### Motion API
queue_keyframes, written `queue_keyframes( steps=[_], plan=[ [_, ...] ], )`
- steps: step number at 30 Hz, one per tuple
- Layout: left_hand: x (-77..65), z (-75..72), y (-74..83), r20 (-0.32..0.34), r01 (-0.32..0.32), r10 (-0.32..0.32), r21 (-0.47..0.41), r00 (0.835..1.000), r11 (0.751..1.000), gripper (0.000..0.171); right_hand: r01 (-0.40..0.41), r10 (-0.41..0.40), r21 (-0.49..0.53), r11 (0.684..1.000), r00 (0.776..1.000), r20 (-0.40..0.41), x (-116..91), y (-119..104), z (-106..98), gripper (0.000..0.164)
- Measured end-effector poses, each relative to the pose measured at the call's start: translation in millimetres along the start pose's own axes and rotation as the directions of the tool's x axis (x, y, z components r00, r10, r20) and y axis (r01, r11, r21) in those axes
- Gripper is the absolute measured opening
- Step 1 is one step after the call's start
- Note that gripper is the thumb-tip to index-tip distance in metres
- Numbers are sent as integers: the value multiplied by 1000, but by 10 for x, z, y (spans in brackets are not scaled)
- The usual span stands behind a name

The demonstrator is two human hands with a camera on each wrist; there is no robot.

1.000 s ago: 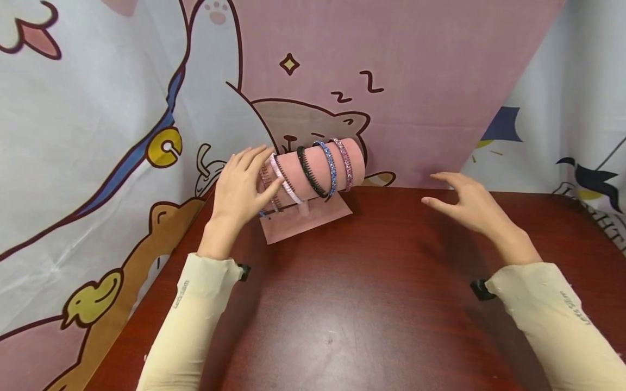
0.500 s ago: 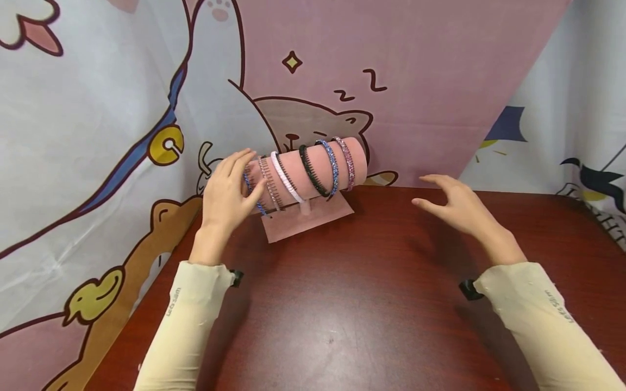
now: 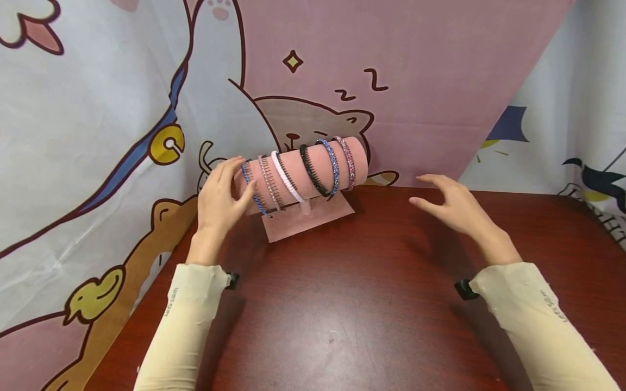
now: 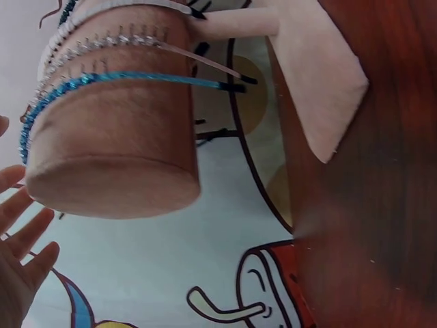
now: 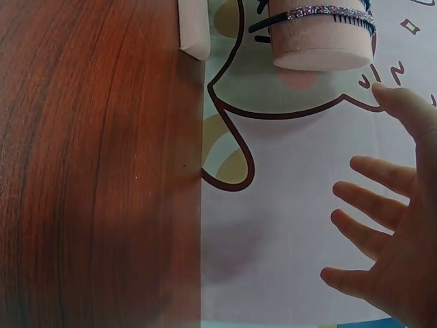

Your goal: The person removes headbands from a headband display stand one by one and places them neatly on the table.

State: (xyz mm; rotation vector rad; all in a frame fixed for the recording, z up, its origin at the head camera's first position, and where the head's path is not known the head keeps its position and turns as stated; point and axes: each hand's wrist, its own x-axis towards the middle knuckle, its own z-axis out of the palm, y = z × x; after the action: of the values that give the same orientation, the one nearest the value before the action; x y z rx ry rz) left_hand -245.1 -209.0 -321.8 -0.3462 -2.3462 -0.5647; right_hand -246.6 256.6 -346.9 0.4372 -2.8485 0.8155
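Note:
A pink padded roll on a flat-based stand carries several headbands. From left to right they are a blue beaded headband, a clear pinkish beaded one, a white headband, a black headband, a blue glitter headband and a pink glitter headband. My left hand is by the roll's left end, fingers spread and holding nothing; the left wrist view shows its fingertips beside the end face. My right hand hovers right of the stand, fingers apart, holding nothing.
The stand is on a dark red-brown wooden table, near its back edge. Cartoon-printed cloth hangs close behind the roll and along the left side. Small black devices sit at both cuffs.
My left hand has moved left along the roll to its left end, uncovering the white, pinkish and blue beaded headbands. My right hand has shifted slightly left. The headbands remain in place.

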Motion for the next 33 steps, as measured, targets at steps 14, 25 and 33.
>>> queue_keyframes(
  steps=[14, 25, 33],
  plan=[
    [-71, 120, -216, -62, -4, -8, -198, 998, 980, 41, -13, 12, 27, 1000, 1000, 14, 8, 3, 21, 66],
    [-70, 199, -329, -173, -93, 23, -410, 985, 907, 34, 30, -29, 82, 996, 1000, -11, 97, -54, 157, 63],
    [-83, 32, -96, -167, -77, 2, -444, 986, 893, 33, 87, -78, 134, 987, 994, -71, 195, -187, 348, 55]
  ],
)
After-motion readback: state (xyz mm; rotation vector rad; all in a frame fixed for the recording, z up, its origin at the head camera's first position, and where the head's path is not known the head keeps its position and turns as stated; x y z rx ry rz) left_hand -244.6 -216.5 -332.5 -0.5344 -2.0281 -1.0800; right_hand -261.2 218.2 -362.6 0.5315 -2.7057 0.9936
